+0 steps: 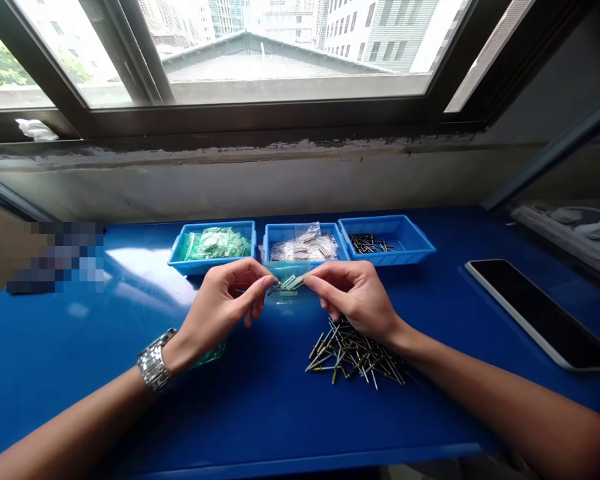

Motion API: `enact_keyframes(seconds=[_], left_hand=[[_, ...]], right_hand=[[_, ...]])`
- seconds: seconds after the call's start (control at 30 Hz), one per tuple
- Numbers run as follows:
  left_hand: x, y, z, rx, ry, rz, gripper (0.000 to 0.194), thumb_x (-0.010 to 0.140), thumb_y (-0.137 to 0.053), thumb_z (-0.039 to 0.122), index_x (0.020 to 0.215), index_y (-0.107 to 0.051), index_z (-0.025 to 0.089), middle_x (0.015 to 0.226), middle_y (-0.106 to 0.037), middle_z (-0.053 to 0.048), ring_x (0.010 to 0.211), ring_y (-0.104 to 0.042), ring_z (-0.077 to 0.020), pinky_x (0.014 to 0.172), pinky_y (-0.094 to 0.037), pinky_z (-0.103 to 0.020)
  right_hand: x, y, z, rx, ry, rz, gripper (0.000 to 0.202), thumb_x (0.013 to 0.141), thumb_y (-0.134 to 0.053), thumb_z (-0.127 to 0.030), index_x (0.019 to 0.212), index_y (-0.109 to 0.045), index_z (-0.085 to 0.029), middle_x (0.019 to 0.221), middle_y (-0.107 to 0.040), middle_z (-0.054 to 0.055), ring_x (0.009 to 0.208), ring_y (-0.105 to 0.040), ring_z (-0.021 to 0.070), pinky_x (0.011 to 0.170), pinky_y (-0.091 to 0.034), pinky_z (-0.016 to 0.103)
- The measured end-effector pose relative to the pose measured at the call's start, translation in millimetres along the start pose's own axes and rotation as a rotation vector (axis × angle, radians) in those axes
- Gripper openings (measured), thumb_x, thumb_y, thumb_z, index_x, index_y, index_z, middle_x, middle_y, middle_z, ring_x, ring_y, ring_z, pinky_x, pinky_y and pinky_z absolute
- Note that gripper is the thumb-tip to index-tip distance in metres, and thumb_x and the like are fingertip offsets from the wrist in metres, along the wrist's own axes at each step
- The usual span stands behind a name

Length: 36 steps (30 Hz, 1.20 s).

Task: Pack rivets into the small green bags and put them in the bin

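Between my two hands, a small clear greenish plastic bag (286, 297) is stretched above the table, with a few small pale metal pieces inside. My left hand (235, 293), with a metal watch (153, 360) on its wrist, pinches the bag's left side. On the opposite side my right hand (355, 293) pinches it between thumb and finger. Below my right hand lies a loose pile of pop rivets (353, 353), partly hidden by the hand and forearm. Some green plastic (209, 357) shows from behind my left wrist.
Three blue bins line the back: one with green bags (217, 243), one with clear packets (307, 247), one with dark rivets (367, 243). A phone (540, 310) lies at the right of the blue table (230, 427). A window (280, 60) stands behind.
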<state>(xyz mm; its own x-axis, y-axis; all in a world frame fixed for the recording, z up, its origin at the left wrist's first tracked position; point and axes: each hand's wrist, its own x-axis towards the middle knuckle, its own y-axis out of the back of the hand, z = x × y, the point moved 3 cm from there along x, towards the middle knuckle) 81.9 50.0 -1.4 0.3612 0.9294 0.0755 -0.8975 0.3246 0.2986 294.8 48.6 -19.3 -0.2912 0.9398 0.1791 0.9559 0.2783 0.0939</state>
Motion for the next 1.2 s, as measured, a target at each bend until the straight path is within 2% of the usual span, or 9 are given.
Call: enact_keyframes(seconds=[0.1,0.2,0.43,0.73,0.87,1.1,1.2], left_hand=[[-0.1,0.3,-2.0,-0.039,0.009,0.021,0.027,0.096,-0.067,0.04,0.087,-0.064,0.015,0.059,-0.064,0.0,0.045,-0.06,-0.0109,0.042,-0.05,-0.019],[-0.6,-0.4,-3.7,-0.045,0.012,0.019,0.027,0.097,-0.066,0.04,0.086,-0.063,0.016,0.058,-0.062,0.001,0.046,-0.058,-0.0108,0.042,-0.05,-0.019],[-5.0,-5.3,-4.7,0.028,-0.036,-0.033,0.024,0.097,-0.066,0.037,0.085,-0.065,0.016,0.06,-0.062,0.001,0.049,-0.057,-0.0103,0.043,-0.049,-0.018],[-5.8,-6.6,-3.6,-0.043,-0.026,0.03,0.023,0.098,-0.066,0.036,0.088,-0.065,0.015,0.049,-0.057,0.004,0.039,-0.048,-0.006,0.039,-0.039,-0.014],[-6.6,-8.2,-4.0,-0.075,-0.014,0.043,0.023,0.098,-0.066,0.037,0.091,-0.065,0.015,0.048,-0.061,0.003,0.038,-0.053,-0.0074,0.038,-0.04,-0.013],[-5.8,-8.4,-8.7,-0.145,0.01,0.033,0.022,0.098,-0.066,0.036,0.095,-0.065,0.015,0.067,-0.074,-0.004,0.042,-0.064,-0.0121,0.033,-0.044,-0.015],[-6.2,-7.0,-8.5,-0.146,-0.044,0.053,0.018,0.098,-0.067,0.032,0.1,-0.067,0.014,0.078,-0.078,-0.007,0.045,-0.067,-0.0125,0.034,-0.048,-0.016]], right_hand=[[0.6,-1.7,2.4,0.032,-0.028,-0.069,0.022,0.094,-0.071,-0.037,0.089,-0.076,-0.016,0.059,-0.064,-0.003,0.04,-0.054,0.006,0.038,-0.043,0.017],[0.8,-1.2,2.7,0.022,-0.044,-0.084,0.022,0.096,-0.068,-0.036,0.088,-0.074,-0.016,0.06,-0.063,-0.003,0.041,-0.054,0.0059,0.04,-0.045,0.017],[0.1,0.7,-8.0,-0.148,0.027,-0.084,0.021,0.088,-0.071,-0.021,0.068,-0.071,-0.014,0.06,-0.066,0.0,0.047,-0.057,0.0078,0.043,-0.045,0.019],[-1.8,-2.0,-11.4,-0.171,0.079,0.013,0.013,0.087,-0.074,-0.022,0.077,-0.072,-0.015,0.06,-0.067,-0.001,0.045,-0.057,0.0076,0.041,-0.045,0.018],[-1.9,-2.6,-6.4,-0.1,0.023,-0.01,0.01,0.088,-0.076,-0.025,0.087,-0.071,-0.016,0.056,-0.064,-0.004,0.039,-0.056,0.0071,0.039,-0.045,0.017],[-0.4,-0.9,-0.4,-0.042,-0.007,-0.023,0.017,0.093,-0.072,-0.033,0.098,-0.075,-0.017,0.058,-0.068,-0.002,0.037,-0.059,0.008,0.037,-0.047,0.017],[-0.7,-1.7,0.9,0.012,-0.006,-0.03,0.016,0.094,-0.072,-0.031,0.102,-0.074,-0.017,0.071,-0.076,0.002,0.043,-0.067,0.0106,0.038,-0.049,0.017]])
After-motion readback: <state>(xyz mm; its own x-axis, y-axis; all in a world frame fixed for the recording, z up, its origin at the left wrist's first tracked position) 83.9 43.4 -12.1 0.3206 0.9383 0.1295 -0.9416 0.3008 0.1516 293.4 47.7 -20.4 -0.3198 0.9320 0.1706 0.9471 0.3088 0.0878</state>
